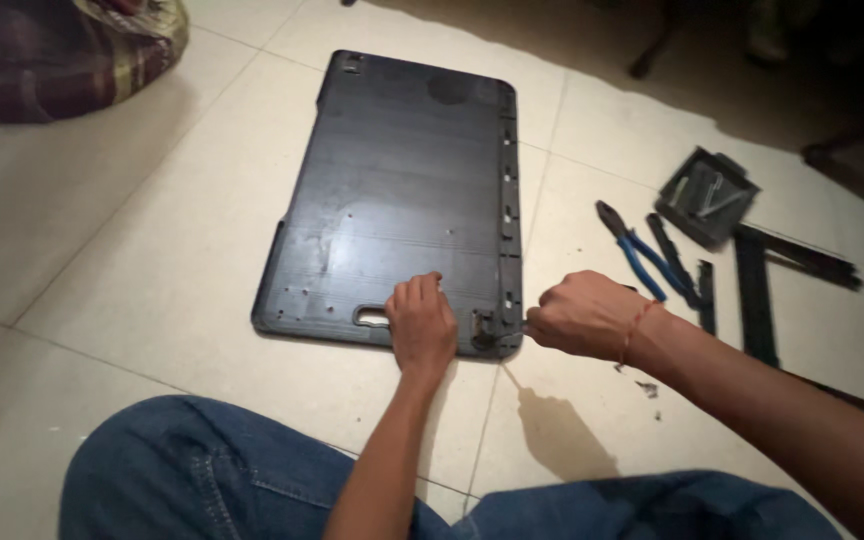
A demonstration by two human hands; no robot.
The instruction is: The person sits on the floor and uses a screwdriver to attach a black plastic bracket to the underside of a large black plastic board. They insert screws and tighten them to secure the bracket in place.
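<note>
A large dark panel (402, 190) lies flat on the tiled floor (152, 260). The left hand (422, 325) presses its near edge, fingers curled; the right hand (582, 315) pinches the near right corner. Beyond lie blue-handled pliers (642, 255) and a square black tray (707, 195) holding small dark parts.

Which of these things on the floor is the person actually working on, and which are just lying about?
In hand:
- large flat dark plastic panel, pressed down by the left hand
- its near right corner, where the right hand grips something too small to identify

Lying about:
- blue-handled pliers
- small square dark tray
- long dark strips
- plaid cloth bundle
</note>
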